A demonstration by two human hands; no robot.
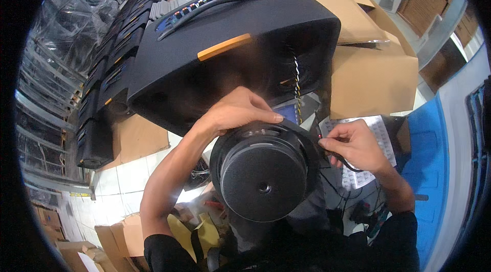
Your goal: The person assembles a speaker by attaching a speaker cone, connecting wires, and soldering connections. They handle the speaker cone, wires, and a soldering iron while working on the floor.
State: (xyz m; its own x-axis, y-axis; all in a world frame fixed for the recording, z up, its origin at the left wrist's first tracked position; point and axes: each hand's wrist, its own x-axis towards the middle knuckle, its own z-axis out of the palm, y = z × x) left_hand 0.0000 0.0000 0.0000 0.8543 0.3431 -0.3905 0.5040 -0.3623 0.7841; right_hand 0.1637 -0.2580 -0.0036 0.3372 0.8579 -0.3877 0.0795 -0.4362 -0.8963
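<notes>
A round black loudspeaker driver (255,182) rests on my lap, magnet side up. My left hand (240,111) grips the far edge of its frame, thumb on the rim, other fingers partly hidden. Just right of the driver, my right hand (355,144) pinches a thin black cable (350,166), with a small red spot at the fingertips. Beyond my hands stands a large black speaker cabinet (286,21) with a knob panel, a strap handle and an orange strip (224,47). Twisted black, white and yellow wires (297,85) hang from its dark open front.
Open cardboard boxes (376,80) stand to the right of the cabinet. A sheet of printed labels (365,180) lies under my right hand, beside a blue panel (422,169). More black cabinets (94,131) line the left. Loose cables and tools (371,215) lie at lower right.
</notes>
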